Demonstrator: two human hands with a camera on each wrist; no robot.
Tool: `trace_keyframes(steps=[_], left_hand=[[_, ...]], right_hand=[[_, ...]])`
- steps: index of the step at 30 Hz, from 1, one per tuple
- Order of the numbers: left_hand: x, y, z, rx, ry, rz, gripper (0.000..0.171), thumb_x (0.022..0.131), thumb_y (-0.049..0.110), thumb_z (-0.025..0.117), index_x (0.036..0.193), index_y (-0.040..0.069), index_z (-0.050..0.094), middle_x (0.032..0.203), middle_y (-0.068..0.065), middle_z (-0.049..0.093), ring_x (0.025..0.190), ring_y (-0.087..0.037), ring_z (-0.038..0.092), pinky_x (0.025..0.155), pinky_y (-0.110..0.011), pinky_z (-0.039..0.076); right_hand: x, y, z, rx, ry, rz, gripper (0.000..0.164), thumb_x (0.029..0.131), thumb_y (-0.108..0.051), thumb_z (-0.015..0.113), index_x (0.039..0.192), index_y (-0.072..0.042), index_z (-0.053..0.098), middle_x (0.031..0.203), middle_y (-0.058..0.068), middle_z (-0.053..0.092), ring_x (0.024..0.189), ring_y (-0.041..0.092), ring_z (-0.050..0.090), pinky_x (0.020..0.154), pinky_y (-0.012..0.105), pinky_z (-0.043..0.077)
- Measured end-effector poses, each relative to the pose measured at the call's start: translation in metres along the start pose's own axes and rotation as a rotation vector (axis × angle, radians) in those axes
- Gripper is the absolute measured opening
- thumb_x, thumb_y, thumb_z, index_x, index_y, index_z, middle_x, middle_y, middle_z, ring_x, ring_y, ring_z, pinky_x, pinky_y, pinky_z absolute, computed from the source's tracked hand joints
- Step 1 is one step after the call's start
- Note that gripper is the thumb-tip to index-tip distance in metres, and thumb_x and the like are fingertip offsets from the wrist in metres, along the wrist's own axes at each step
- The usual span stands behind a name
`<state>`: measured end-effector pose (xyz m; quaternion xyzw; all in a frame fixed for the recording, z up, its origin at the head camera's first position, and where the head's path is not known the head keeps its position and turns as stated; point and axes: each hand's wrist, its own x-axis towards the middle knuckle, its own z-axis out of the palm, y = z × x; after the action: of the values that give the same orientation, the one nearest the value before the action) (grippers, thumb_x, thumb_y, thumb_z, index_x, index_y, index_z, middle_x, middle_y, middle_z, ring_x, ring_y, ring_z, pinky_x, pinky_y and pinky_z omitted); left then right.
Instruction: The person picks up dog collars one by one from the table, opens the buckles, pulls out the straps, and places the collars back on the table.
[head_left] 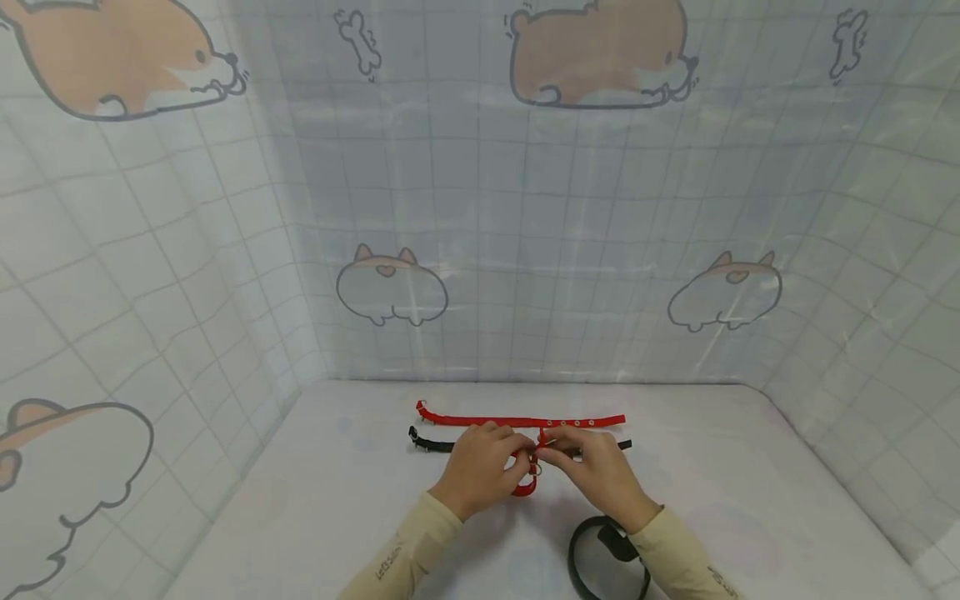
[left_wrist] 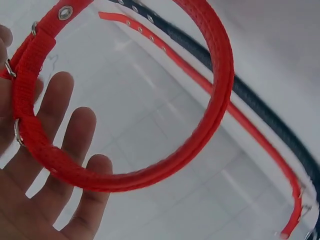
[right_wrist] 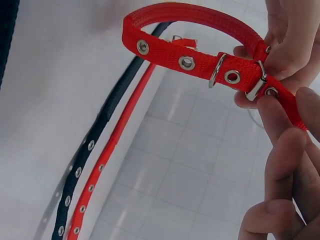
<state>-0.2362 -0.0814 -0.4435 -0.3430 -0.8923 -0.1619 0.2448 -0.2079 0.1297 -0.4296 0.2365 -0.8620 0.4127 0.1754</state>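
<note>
A red pet collar (right_wrist: 165, 60) with metal eyelets, a D-ring (right_wrist: 218, 71) and a buckle (right_wrist: 256, 86) is bent into a loop between both hands. My left hand (head_left: 480, 471) grips it near the buckle, its other fingers spread beside the loop in the left wrist view. On the free strap end past the buckle, my right hand (head_left: 596, 471) pinches with thumb and index finger (right_wrist: 272, 120). The strap runs through the buckle. Whether the prong sits in an eyelet, I cannot tell.
Behind the hands, another red collar (head_left: 487, 422) lies stretched out straight. A black collar (head_left: 435, 446) lies parallel to it, partly hidden by the hands. Near the right forearm a black collar closed into a ring (head_left: 573, 558) lies on the white table (head_left: 300, 517). Patterned curtains (head_left: 525, 208) surround the table.
</note>
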Motion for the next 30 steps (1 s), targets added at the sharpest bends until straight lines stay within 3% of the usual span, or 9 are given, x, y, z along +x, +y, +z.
trace_keyframes(steps=[6, 12, 19, 26, 30], left_hand=[[-0.007, 0.002, -0.004, 0.125, 0.037, 0.105, 0.021, 0.099, 0.032, 0.061, 0.108, 0.025, 0.078, 0.095, 0.009, 0.073, 0.086, -0.014, 0.062, 0.078, -0.032, 0.052], [-0.012, 0.003, -0.006, 0.152, 0.023, 0.137, 0.025, 0.098, 0.039, 0.061, 0.112, 0.026, 0.077, 0.095, 0.009, 0.072, 0.090, -0.014, 0.063, 0.082, -0.034, 0.053], [-0.016, -0.001, -0.005, 0.209, 0.030, 0.233, 0.028, 0.093, 0.046, 0.073, 0.111, 0.026, 0.078, 0.095, 0.010, 0.074, 0.088, -0.012, 0.065, 0.078, -0.030, 0.052], [-0.018, -0.002, -0.005, 0.201, 0.035, 0.247, 0.026, 0.090, 0.044, 0.076, 0.110, 0.027, 0.080, 0.096, 0.010, 0.075, 0.088, -0.011, 0.065, 0.076, -0.027, 0.052], [-0.018, -0.003, -0.006, 0.173, 0.024, 0.218, 0.027, 0.091, 0.044, 0.075, 0.112, 0.028, 0.080, 0.098, 0.010, 0.075, 0.089, -0.011, 0.065, 0.080, -0.029, 0.053]], right_hand=[[-0.001, -0.002, 0.003, -0.024, 0.017, 0.030, 0.022, 0.087, -0.025, 0.081, 0.106, -0.015, 0.076, 0.086, -0.015, 0.074, 0.075, 0.000, 0.067, 0.067, 0.025, 0.056], [-0.003, -0.004, 0.004, -0.030, 0.022, 0.048, 0.022, 0.086, -0.027, 0.082, 0.106, -0.018, 0.077, 0.085, -0.017, 0.073, 0.075, 0.000, 0.067, 0.068, 0.025, 0.056], [-0.006, -0.006, 0.006, -0.005, 0.016, 0.009, 0.027, 0.087, -0.028, 0.081, 0.111, -0.021, 0.076, 0.088, -0.017, 0.072, 0.071, 0.003, 0.064, 0.063, 0.026, 0.054], [-0.008, -0.008, 0.008, -0.007, 0.022, -0.024, 0.028, 0.088, -0.032, 0.080, 0.114, -0.024, 0.075, 0.091, -0.016, 0.070, 0.067, 0.005, 0.060, 0.057, 0.025, 0.052], [-0.008, -0.008, 0.007, 0.007, 0.025, -0.029, 0.026, 0.089, -0.030, 0.080, 0.113, -0.022, 0.075, 0.092, -0.015, 0.071, 0.068, 0.004, 0.062, 0.059, 0.025, 0.053]])
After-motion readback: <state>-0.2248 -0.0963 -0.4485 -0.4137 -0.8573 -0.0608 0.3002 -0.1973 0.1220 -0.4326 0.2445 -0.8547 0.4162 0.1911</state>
